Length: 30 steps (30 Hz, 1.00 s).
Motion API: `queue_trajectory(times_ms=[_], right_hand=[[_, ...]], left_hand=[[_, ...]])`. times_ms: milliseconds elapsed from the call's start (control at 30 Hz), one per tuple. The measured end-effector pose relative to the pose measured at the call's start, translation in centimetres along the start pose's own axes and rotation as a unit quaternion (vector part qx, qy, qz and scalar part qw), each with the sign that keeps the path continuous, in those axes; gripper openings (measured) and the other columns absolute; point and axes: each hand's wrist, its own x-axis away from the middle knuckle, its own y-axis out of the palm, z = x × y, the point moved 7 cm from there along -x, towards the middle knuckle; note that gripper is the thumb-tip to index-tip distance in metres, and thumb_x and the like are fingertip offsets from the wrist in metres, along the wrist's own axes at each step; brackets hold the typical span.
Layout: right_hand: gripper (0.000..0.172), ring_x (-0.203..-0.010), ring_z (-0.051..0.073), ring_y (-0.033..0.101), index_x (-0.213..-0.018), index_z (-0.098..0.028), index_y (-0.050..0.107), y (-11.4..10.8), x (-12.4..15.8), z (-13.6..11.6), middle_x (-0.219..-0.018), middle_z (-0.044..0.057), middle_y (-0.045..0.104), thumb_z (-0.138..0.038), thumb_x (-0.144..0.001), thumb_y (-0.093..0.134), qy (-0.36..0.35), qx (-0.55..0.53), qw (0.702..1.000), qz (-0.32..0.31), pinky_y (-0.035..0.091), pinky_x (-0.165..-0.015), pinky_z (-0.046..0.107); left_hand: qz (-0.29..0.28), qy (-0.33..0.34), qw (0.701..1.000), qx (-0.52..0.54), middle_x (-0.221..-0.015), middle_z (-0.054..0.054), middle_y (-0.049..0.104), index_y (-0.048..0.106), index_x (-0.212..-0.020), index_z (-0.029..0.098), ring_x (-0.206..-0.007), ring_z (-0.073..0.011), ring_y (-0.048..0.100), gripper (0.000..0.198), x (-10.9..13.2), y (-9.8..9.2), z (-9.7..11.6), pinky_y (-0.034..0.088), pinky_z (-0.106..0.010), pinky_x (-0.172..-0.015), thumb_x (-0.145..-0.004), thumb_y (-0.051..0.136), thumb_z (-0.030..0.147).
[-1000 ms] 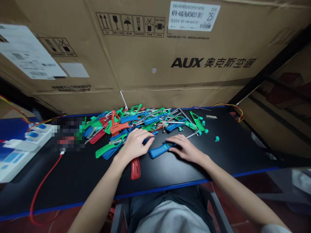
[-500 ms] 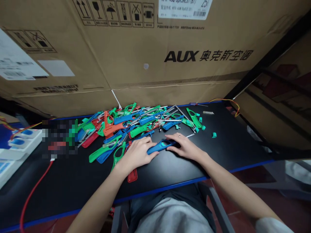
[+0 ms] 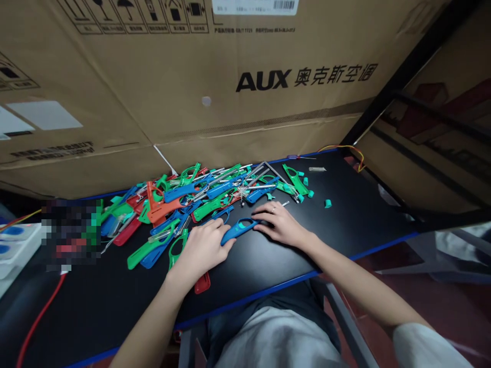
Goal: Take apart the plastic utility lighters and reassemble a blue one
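A blue lighter body (image 3: 238,230) with a teal trigger lies between my two hands, low over the black table. My left hand (image 3: 205,244) grips its handle end, thumb in front and fingers behind. My right hand (image 3: 279,223) is closed round the far end near the loop, and a short metal tip shows beyond its fingers. Behind and left of my hands spreads a pile of green, blue, red and orange lighter parts (image 3: 169,208) with metal rods. A red piece (image 3: 202,282) lies partly under my left wrist.
A large cardboard box (image 3: 245,115) stands along the table's back edge. Small teal caps (image 3: 328,203) and a clear tube (image 3: 317,169) lie at the right. At the left are a white power strip (image 3: 17,245) and a red cable (image 3: 42,314). The table's front edge is blue (image 3: 268,294).
The view has shifted, so the table and box appear further left. Both hands still hold the blue lighter body, and less of its metal tip shows past my right hand.
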Motion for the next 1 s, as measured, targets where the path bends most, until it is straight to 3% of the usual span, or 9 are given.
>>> queue_trajectory(times_ms=[100,233,300,400,533,667,800,900,1000], right_hand=[[0.026,-0.113,0.025,0.061,-0.119,-0.02,0.069,-1.6,0.6,-1.0,-0.125,0.013,0.065,-0.035,-0.097,0.068,0.015,0.015,0.997,0.069,0.047,-0.097,0.043],[0.009,-0.087,0.017,0.063,-0.097,-0.018,0.07,-2.6,2.4,-2.2,-0.093,0.007,0.068,-0.026,-0.097,0.065,0.109,-0.077,0.976,0.171,0.051,-0.082,0.034],[0.013,-0.077,0.014,0.062,-0.093,-0.018,0.07,-1.7,3.4,-2.0,-0.084,0.004,0.067,-0.028,-0.098,0.064,0.199,-0.168,0.946,0.19,0.051,-0.072,0.028],[0.026,-0.075,0.012,0.065,-0.108,-0.017,0.07,1.0,4.0,-1.5,-0.097,0.006,0.071,-0.039,-0.095,0.068,0.297,-0.359,0.867,0.175,0.055,-0.068,0.025],[0.049,-0.09,0.016,0.07,-0.132,-0.021,0.063,2.5,2.5,-2.3,-0.128,0.011,0.067,-0.046,-0.091,0.074,0.257,-0.561,0.774,0.146,0.062,-0.074,0.028],[0.037,-0.1,0.019,0.072,-0.127,-0.022,0.07,1.5,1.2,-3.5,-0.131,0.011,0.067,-0.041,-0.095,0.07,0.191,-0.603,0.763,0.135,0.063,-0.079,0.028],[0.035,-0.109,0.022,0.072,-0.129,-0.024,0.07,1.1,1.1,-4.3,-0.136,0.01,0.065,-0.038,-0.096,0.069,0.167,-0.628,0.749,0.132,0.065,-0.086,0.032],[0.042,-0.125,0.025,0.064,-0.133,-0.025,0.067,1.5,1.5,-4.0,-0.146,0.01,0.058,-0.043,-0.095,0.07,0.202,-0.633,0.73,0.159,0.061,-0.1,0.04],[0.05,-0.126,0.025,0.064,-0.137,-0.025,0.064,2.2,1.9,-3.5,-0.148,0.009,0.055,-0.052,-0.094,0.068,0.269,-0.623,0.71,0.189,0.062,-0.1,0.044]], left_hand=[[-0.023,-0.009,0.998,0.061,-0.1,-0.003,0.07,0.076,-0.109,0.023,-0.088,-0.0205,0.069,0.024,-0.2,0.1,-0.7,0.047,-0.029,-0.072,-0.093,0.065,0.038],[-0.028,-0.012,0.976,0.215,-0.093,-0.002,0.068,0.078,-0.105,0.023,-0.083,-0.0165,0.064,0.027,-0.8,0.3,-1.8,0.045,-0.027,-0.075,-0.091,0.068,0.044],[-0.036,-0.017,0.95,0.309,-0.088,-0.002,0.066,0.079,-0.103,0.022,-0.078,-0.0147,0.061,0.031,-1.0,0.3,-2.2,0.045,-0.026,-0.072,-0.087,0.072,0.047],[-0.065,-0.016,0.894,0.442,-0.082,0.0,0.061,0.08,-0.098,0.02,-0.074,-0.0125,0.058,0.034,-1.1,0.0,-2.0,0.044,-0.024,-0.068,-0.083,0.076,0.049],[-0.122,-0.014,0.823,0.554,-0.077,0.001,0.055,0.079,-0.089,0.016,-0.065,-0.0087,0.052,0.035,-0.9,-0.5,-1.0,0.04,-0.022,-0.06,-0.078,0.079,0.049],[-0.17,-0.009,0.779,0.603,-0.073,0.002,0.051,0.08,-0.087,0.015,-0.058,-0.0068,0.046,0.037,-0.9,-0.4,0.1,0.035,-0.022,-0.054,-0.075,0.081,0.05],[-0.13,0.002,0.815,0.565,-0.078,0.0,0.057,0.081,-0.092,0.019,-0.066,-0.0092,0.053,0.03,-1.0,-0.5,0.0,0.04,-0.022,-0.06,-0.077,0.081,0.044],[-0.035,0.02,0.87,0.492,-0.085,-0.002,0.062,0.081,-0.099,0.022,-0.076,-0.0124,0.059,0.026,-1.0,-1.0,-0.4,0.045,-0.023,-0.066,-0.082,0.079,0.041],[0.068,0.055,0.907,0.413,-0.092,-0.004,0.066,0.08,-0.105,0.022,-0.083,-0.0145,0.064,0.025,-0.8,-1.6,-0.4,0.051,-0.026,-0.076,-0.085,0.077,0.037]])
